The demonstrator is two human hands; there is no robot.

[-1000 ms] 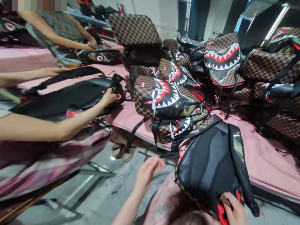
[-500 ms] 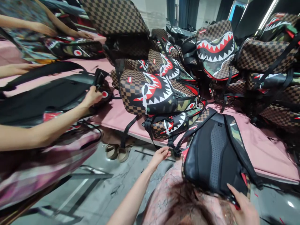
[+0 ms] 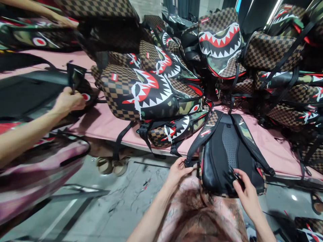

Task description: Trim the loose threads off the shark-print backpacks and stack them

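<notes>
I have the black backpack (image 3: 214, 168) back panel up, its top on the pink table (image 3: 272, 144) and its lower end over the near edge, toward the wearer's lap. The panel is padded, with a grey perforated strip (image 3: 229, 144) up its middle. Its shoulder straps carry brown check and camouflage sections near the top; red shows at both lower sides, and checkered trim runs along the bottom edge. At the backpack's left side, my left hand (image 3: 176, 174) pinches the left shoulder strap (image 3: 195, 148) near its lower end, thumb and fingers together. Above the backpack's lower panel, my right hand (image 3: 246, 191) has its fingers clamped on a small dark tool (image 3: 239, 180), blurred. Left of the backpack lie stacked shark-mouth backpacks (image 3: 148, 97); farther left, another person's hand (image 3: 69, 101) grips a black bag.
</notes>
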